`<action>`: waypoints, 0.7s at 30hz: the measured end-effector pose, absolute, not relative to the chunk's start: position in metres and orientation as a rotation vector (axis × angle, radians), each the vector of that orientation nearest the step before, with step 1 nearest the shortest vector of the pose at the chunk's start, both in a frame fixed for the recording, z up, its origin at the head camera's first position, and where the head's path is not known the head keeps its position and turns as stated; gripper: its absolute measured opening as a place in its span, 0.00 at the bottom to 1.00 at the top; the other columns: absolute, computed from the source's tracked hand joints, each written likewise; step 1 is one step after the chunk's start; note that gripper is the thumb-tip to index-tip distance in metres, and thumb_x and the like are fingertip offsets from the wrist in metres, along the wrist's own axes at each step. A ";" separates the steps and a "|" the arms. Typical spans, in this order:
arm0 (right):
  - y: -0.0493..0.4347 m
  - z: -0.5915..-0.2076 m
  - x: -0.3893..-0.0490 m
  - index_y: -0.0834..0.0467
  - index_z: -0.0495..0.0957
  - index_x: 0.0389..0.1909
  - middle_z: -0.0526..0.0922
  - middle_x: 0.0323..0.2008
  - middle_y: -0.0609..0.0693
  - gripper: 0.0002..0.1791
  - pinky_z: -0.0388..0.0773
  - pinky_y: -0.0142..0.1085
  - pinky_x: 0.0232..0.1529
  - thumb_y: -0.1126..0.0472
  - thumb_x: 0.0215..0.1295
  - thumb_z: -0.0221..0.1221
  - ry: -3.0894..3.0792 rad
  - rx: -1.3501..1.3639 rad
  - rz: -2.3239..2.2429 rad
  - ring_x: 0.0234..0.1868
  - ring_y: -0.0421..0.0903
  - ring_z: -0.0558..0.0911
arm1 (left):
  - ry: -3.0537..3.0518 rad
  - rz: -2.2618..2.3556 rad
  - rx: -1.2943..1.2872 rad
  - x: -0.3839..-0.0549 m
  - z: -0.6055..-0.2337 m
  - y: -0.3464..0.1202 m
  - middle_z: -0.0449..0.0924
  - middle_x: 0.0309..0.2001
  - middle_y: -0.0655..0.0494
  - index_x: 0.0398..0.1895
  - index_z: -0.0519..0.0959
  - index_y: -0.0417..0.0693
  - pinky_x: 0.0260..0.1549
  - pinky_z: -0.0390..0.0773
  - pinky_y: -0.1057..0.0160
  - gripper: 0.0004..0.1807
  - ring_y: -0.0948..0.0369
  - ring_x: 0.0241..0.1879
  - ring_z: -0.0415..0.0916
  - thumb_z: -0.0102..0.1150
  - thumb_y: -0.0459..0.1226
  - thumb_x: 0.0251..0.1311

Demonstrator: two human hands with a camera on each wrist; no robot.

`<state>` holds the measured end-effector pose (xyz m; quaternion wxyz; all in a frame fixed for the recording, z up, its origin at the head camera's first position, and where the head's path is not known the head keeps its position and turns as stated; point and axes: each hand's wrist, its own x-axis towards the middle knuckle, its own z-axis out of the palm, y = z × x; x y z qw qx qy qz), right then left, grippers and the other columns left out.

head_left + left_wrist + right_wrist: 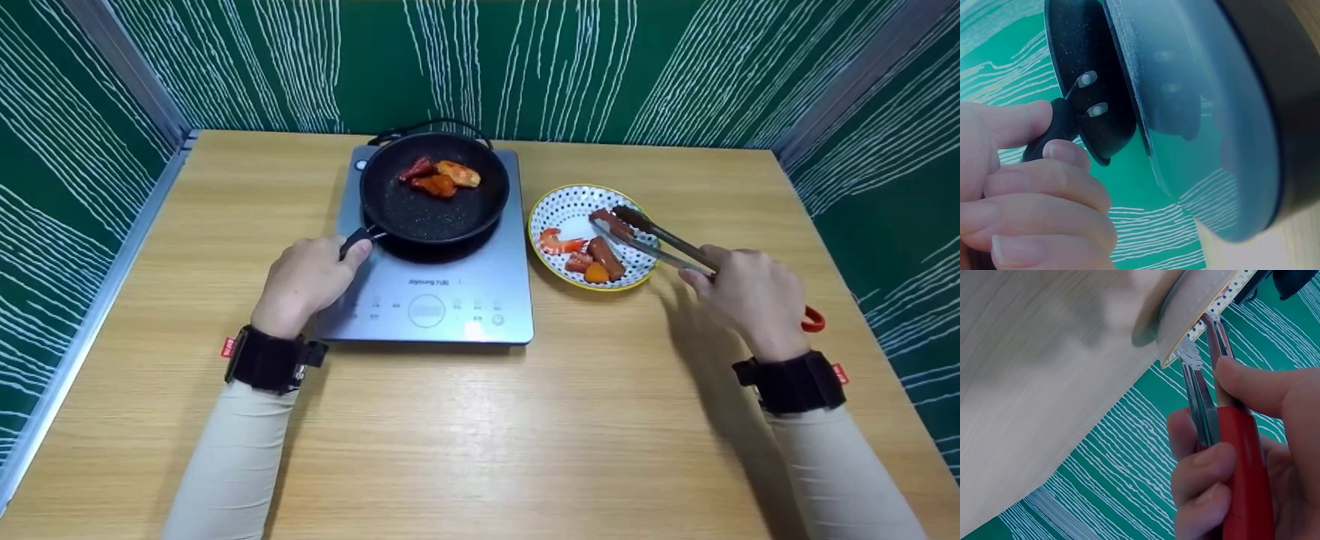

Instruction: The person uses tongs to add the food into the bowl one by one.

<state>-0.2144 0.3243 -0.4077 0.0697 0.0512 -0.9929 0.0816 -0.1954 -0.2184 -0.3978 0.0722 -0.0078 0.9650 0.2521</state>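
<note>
My left hand (309,279) grips the black handle (1053,126) of a frying pan (435,217), which sits on an induction cooker (472,300). Several browned and reddish food pieces (439,182) lie in the pan's far half. On the right, my right hand (754,296) holds metal tongs (679,247) with red grips (1244,472). The tongs' tips are over a dotted plate (570,202), at a sausage piece (611,225); whether they clamp it I cannot tell. Also on the plate are a shrimp (559,241), another sausage piece (606,257), a reddish chunk (578,262) and an orange piece (597,273).
The plate stands just right of the cooker on a wooden table (465,435). A black cord (442,121) loops behind the pan. Green walls with white streaks (525,75) enclose the table's back and sides.
</note>
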 end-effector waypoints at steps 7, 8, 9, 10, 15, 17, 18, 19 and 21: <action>0.328 -0.407 -0.213 0.55 0.85 0.46 0.76 0.22 0.54 0.16 0.62 0.44 0.22 0.46 0.74 0.67 -3.001 0.161 0.266 0.25 0.57 0.73 | 2.898 0.753 -0.024 -0.195 -0.398 -0.218 0.72 0.28 0.50 0.33 0.72 0.48 0.29 0.64 0.56 0.31 0.51 0.28 0.72 0.39 0.63 0.81; 0.329 -0.407 -0.213 0.55 0.85 0.46 0.76 0.22 0.53 0.15 0.62 0.44 0.22 0.46 0.74 0.67 -3.002 0.164 0.264 0.25 0.57 0.72 | 2.896 0.752 -0.025 -0.195 -0.398 -0.218 0.72 0.28 0.50 0.33 0.72 0.48 0.29 0.64 0.56 0.31 0.51 0.28 0.72 0.39 0.63 0.81; 0.329 -0.408 -0.214 0.54 0.85 0.47 0.76 0.22 0.53 0.16 0.62 0.44 0.22 0.46 0.74 0.66 -3.002 0.167 0.265 0.25 0.56 0.72 | 2.895 0.750 -0.026 -0.195 -0.398 -0.218 0.72 0.28 0.50 0.33 0.72 0.48 0.29 0.64 0.56 0.31 0.51 0.28 0.72 0.39 0.63 0.81; 0.329 -0.408 -0.214 0.54 0.85 0.48 0.77 0.23 0.53 0.16 0.62 0.44 0.22 0.46 0.74 0.66 -3.002 0.170 0.262 0.26 0.56 0.73 | 2.893 0.751 -0.028 -0.195 -0.399 -0.218 0.72 0.28 0.50 0.33 0.72 0.48 0.28 0.64 0.56 0.31 0.51 0.27 0.72 0.39 0.63 0.81; 0.331 -0.411 -0.214 0.51 0.86 0.52 0.78 0.25 0.54 0.16 0.61 0.45 0.23 0.45 0.74 0.66 -2.999 0.164 0.274 0.27 0.58 0.73 | 2.908 0.745 -0.023 -0.195 -0.399 -0.218 0.73 0.28 0.49 0.33 0.73 0.47 0.29 0.65 0.55 0.31 0.51 0.28 0.73 0.39 0.62 0.81; 0.332 -0.412 -0.214 0.50 0.86 0.52 0.79 0.26 0.55 0.16 0.61 0.45 0.22 0.45 0.74 0.66 -2.992 0.157 0.279 0.28 0.58 0.73 | 2.919 0.747 -0.018 -0.196 -0.399 -0.218 0.73 0.28 0.49 0.33 0.73 0.47 0.29 0.65 0.55 0.30 0.50 0.29 0.73 0.40 0.62 0.81; 0.332 -0.412 -0.214 0.49 0.86 0.52 0.79 0.26 0.55 0.15 0.61 0.45 0.22 0.44 0.74 0.66 -2.987 0.160 0.277 0.27 0.58 0.73 | 2.924 0.750 -0.014 -0.196 -0.399 -0.218 0.73 0.28 0.50 0.33 0.73 0.48 0.29 0.65 0.55 0.30 0.50 0.29 0.72 0.40 0.62 0.81; 0.332 -0.413 -0.213 0.49 0.86 0.52 0.78 0.26 0.55 0.15 0.61 0.45 0.21 0.44 0.74 0.65 -2.982 0.163 0.271 0.27 0.59 0.73 | 2.927 0.757 -0.012 -0.196 -0.399 -0.218 0.72 0.28 0.50 0.33 0.73 0.48 0.29 0.65 0.55 0.30 0.50 0.30 0.72 0.40 0.62 0.82; 0.333 -0.414 -0.213 0.49 0.85 0.50 0.77 0.25 0.55 0.14 0.60 0.45 0.20 0.44 0.74 0.65 -2.973 0.178 0.257 0.25 0.58 0.72 | 2.924 0.771 -0.013 -0.196 -0.399 -0.218 0.72 0.28 0.50 0.32 0.73 0.48 0.29 0.65 0.55 0.30 0.51 0.29 0.72 0.40 0.62 0.81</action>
